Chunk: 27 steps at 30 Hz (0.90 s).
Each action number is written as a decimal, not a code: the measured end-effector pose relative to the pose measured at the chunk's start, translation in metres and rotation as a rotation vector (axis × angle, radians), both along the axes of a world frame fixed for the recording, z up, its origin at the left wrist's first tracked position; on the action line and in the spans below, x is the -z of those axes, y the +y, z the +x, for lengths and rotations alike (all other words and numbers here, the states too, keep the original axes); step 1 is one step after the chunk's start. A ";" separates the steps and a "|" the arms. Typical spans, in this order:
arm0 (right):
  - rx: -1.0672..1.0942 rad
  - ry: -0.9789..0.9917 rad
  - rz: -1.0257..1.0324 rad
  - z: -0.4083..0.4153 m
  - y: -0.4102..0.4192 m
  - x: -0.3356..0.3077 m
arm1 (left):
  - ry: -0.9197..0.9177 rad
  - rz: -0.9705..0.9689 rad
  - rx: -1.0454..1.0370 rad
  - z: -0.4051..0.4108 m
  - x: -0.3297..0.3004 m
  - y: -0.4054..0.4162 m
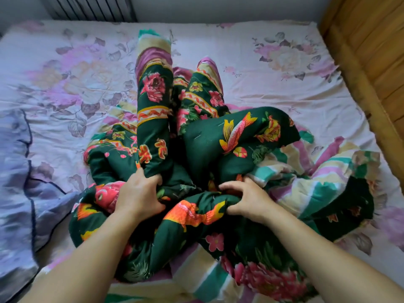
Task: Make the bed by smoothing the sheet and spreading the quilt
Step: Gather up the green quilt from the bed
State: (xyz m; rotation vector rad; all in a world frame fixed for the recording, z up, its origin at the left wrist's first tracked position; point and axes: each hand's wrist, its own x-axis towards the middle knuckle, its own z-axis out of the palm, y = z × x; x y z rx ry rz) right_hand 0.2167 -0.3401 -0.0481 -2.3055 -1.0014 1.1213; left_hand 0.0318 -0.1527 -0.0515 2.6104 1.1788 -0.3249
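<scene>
A dark green quilt [203, 141] with red flowers, orange fish and a striped underside lies bunched in a heap in the middle of the bed. Two long folds of it reach toward the far side. Under it is a pale pink flowered sheet [273, 84], wrinkled near the heap. My left hand [140, 193] grips a fold of the quilt at the heap's near left. My right hand [247, 200] clutches another fold a little to the right. Both arms reach in from the bottom of the view.
A pale blue pillow [15, 189] with dark piping lies at the bed's left edge. A wooden bed frame [371, 68] runs along the right side. A radiator [89, 7] stands against the far wall behind the bed.
</scene>
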 end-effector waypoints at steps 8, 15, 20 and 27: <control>0.059 -0.335 0.098 0.009 0.012 0.008 | 0.117 -0.074 0.018 0.015 -0.006 -0.013; -0.184 -0.189 -0.134 0.012 0.024 0.015 | 0.462 -0.282 0.200 0.025 -0.026 -0.023; -0.411 -0.047 -0.453 0.010 0.013 -0.014 | 0.500 -0.269 0.274 0.035 -0.014 -0.021; -0.553 -0.470 -0.642 -0.029 0.042 0.042 | 0.525 -0.380 0.269 0.043 0.010 0.020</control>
